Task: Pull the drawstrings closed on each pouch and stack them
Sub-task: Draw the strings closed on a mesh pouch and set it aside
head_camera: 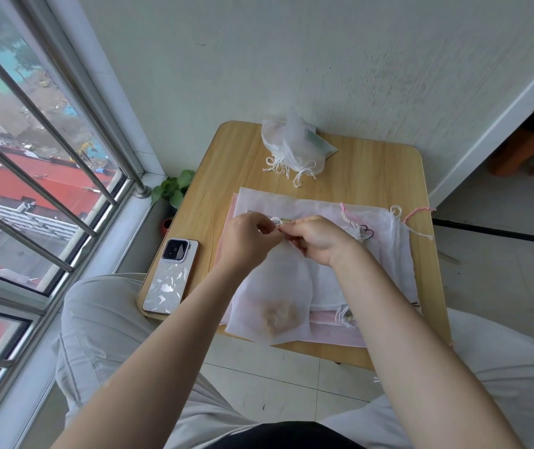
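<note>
A white translucent pouch with brownish filling at its bottom lies at the near middle of the small wooden table. My left hand and my right hand meet at its gathered top, both pinching the white drawstring there. Under it lies a spread of flat white and pink pouches with pink and white strings at the right. A stack of closed white pouches with tied strings sits at the table's far edge.
A phone in a white patterned case lies on the table's left edge. A small green plant in a red pot stands by the window with metal bars. White wall behind; a wooden stool at far right.
</note>
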A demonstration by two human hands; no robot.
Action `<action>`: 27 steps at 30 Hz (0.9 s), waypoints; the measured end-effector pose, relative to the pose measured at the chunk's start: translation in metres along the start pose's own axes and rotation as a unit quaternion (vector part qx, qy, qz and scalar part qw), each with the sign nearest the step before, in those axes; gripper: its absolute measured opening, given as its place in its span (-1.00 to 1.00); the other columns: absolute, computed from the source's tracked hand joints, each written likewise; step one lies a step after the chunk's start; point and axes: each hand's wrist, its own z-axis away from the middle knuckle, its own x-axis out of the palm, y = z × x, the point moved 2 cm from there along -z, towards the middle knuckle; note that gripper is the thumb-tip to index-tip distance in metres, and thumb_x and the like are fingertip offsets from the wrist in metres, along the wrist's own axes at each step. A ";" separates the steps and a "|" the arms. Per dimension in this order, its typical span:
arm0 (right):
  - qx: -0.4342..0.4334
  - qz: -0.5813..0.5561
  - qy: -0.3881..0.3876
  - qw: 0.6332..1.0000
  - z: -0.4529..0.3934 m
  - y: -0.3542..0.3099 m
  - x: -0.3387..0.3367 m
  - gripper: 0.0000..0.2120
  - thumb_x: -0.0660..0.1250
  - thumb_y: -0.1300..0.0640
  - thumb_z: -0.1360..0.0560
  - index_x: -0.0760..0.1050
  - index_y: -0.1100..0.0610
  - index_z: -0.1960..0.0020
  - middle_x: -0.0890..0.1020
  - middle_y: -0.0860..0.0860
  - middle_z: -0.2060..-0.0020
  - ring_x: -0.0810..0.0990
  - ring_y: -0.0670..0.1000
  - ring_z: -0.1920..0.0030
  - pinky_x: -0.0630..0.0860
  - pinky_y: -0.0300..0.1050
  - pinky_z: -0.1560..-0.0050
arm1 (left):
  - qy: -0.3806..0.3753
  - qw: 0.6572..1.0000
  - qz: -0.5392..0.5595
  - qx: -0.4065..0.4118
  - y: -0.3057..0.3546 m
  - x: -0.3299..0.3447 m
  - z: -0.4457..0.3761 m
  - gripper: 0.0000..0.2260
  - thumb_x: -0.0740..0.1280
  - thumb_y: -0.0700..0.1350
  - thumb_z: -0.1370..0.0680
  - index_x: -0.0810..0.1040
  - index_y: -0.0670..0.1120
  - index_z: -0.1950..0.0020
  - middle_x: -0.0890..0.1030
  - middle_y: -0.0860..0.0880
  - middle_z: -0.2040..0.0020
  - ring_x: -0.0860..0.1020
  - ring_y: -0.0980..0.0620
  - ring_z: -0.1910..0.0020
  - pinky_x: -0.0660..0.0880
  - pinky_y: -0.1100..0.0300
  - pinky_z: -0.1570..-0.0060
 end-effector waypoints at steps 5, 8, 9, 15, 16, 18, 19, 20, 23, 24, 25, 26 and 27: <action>-0.013 -0.003 0.000 1.000 0.003 0.001 0.003 -0.90 0.33 0.21 -0.56 0.59 0.19 0.10 0.51 -0.01 0.37 0.39 -0.09 0.39 0.32 -0.24 0.27 | -0.104 0.993 -0.023 -0.053 0.005 0.000 -0.007 -0.79 0.29 -0.09 -0.52 0.51 -0.23 0.20 0.48 -0.05 0.26 0.38 0.05 0.32 0.33 0.21 0.31; -0.018 -0.004 0.002 1.000 0.005 0.001 0.005 -0.89 0.33 0.21 -0.57 0.59 0.19 0.10 0.51 -0.04 0.40 0.38 -0.12 0.44 0.30 -0.24 0.31 | -0.142 0.988 -0.012 -0.062 0.008 -0.003 -0.011 -0.74 0.22 -0.11 -0.56 0.51 -0.30 0.15 0.44 -0.10 0.21 0.35 0.01 0.27 0.32 0.10 0.23; -0.019 -0.007 0.002 1.000 0.005 0.001 0.005 -0.88 0.33 0.21 -0.57 0.59 0.19 0.13 0.50 -0.03 0.40 0.38 -0.11 0.44 0.30 -0.23 0.30 | -0.143 0.988 -0.010 -0.059 0.007 -0.004 -0.011 -0.74 0.22 -0.11 -0.57 0.52 -0.31 0.12 0.45 -0.09 0.21 0.36 0.01 0.27 0.33 0.12 0.23; -0.021 -0.030 0.017 0.999 0.008 0.000 0.004 -0.86 0.35 0.24 -0.55 0.59 0.18 0.19 0.53 -0.05 0.45 0.38 -0.14 0.51 0.33 -0.29 0.40 | -0.149 0.988 0.028 -0.041 -0.001 -0.011 -0.011 -0.79 0.30 -0.12 -0.57 0.55 -0.27 0.11 0.46 -0.02 0.30 0.38 0.04 0.33 0.31 0.19 0.30; -0.025 -0.040 0.021 0.999 0.008 -0.001 0.004 -0.87 0.36 0.27 -0.54 0.60 0.18 0.18 0.55 -0.05 0.46 0.40 -0.15 0.52 0.35 -0.31 0.42 | -0.154 0.987 0.011 -0.034 -0.002 -0.012 -0.012 -0.79 0.27 -0.12 -0.58 0.54 -0.26 0.12 0.46 -0.02 0.28 0.37 0.04 0.33 0.31 0.20 0.30; -0.035 -0.053 0.040 0.997 0.008 0.000 0.004 -0.90 0.37 0.34 -0.51 0.61 0.19 0.13 0.60 0.00 0.39 0.49 -0.13 0.46 0.42 -0.32 0.40 | -0.163 0.984 -0.076 0.008 -0.005 -0.012 -0.013 -0.79 0.18 -0.13 -0.61 0.47 -0.21 0.15 0.44 -0.03 0.25 0.37 0.02 0.30 0.29 0.18 0.33; -0.044 -0.050 0.059 0.996 0.007 0.000 0.003 -0.90 0.39 0.36 -0.49 0.62 0.20 0.12 0.61 0.03 0.35 0.51 -0.11 0.41 0.45 -0.31 0.36 | -0.165 0.978 -0.122 0.031 -0.008 -0.012 -0.014 -0.79 0.15 -0.13 -0.61 0.43 -0.18 0.17 0.44 -0.04 0.24 0.38 -0.01 0.28 0.29 0.16 0.32; -0.056 -0.039 0.087 0.994 0.006 0.000 0.000 -0.89 0.40 0.37 -0.47 0.63 0.19 0.12 0.62 0.05 0.33 0.52 -0.09 0.38 0.46 -0.31 0.33 | -0.166 0.972 -0.159 0.045 -0.011 -0.013 -0.015 -0.80 0.13 -0.13 -0.62 0.40 -0.16 0.17 0.44 -0.04 0.22 0.39 -0.04 0.25 0.32 0.12 0.29; -0.089 0.027 0.194 0.977 0.003 0.002 -0.010 -0.89 0.43 0.36 -0.44 0.65 0.18 0.13 0.64 0.01 0.32 0.54 -0.09 0.36 0.43 -0.39 0.36 | -0.161 0.958 -0.234 0.049 -0.021 -0.018 -0.019 -0.83 0.10 -0.11 -0.63 0.39 -0.09 0.12 0.48 -0.06 0.09 0.47 -0.09 0.16 0.51 -0.01 0.16; -0.094 0.037 0.207 0.973 0.003 0.003 -0.011 -0.88 0.44 0.37 -0.44 0.65 0.18 0.14 0.64 0.01 0.33 0.54 -0.08 0.37 0.44 -0.39 0.34 | -0.160 0.953 -0.252 0.048 -0.023 -0.020 -0.020 -0.84 0.11 -0.11 -0.63 0.40 -0.08 0.12 0.49 -0.07 0.07 0.49 -0.10 0.14 0.53 -0.02 0.13; -0.096 0.044 0.209 0.972 0.002 0.004 -0.012 -0.87 0.44 0.37 -0.44 0.65 0.16 0.17 0.64 0.01 0.33 0.54 -0.07 0.36 0.47 -0.36 0.29 | -0.157 0.949 -0.268 0.048 -0.023 -0.020 -0.020 -0.84 0.11 -0.11 -0.63 0.41 -0.08 0.11 0.50 -0.06 0.05 0.51 -0.11 0.13 0.53 0.00 0.14; -0.099 0.052 0.208 0.972 0.001 0.005 -0.012 -0.83 0.43 0.37 -0.44 0.63 0.13 0.21 0.64 0.02 0.33 0.54 -0.06 0.35 0.50 -0.32 0.24 | -0.152 0.947 -0.278 0.045 -0.023 -0.020 -0.021 -0.84 0.13 -0.11 -0.62 0.44 -0.08 0.10 0.51 -0.05 0.05 0.52 -0.10 0.12 0.53 0.02 0.15; -0.103 0.061 0.205 0.971 0.001 0.005 -0.012 -0.81 0.43 0.37 -0.44 0.63 0.10 0.24 0.64 0.03 0.34 0.54 -0.05 0.35 0.51 -0.29 0.20 | -0.142 0.949 -0.278 0.041 -0.023 -0.020 -0.021 -0.84 0.15 -0.10 -0.61 0.48 -0.08 0.08 0.52 -0.03 0.05 0.53 -0.09 0.12 0.53 0.05 0.17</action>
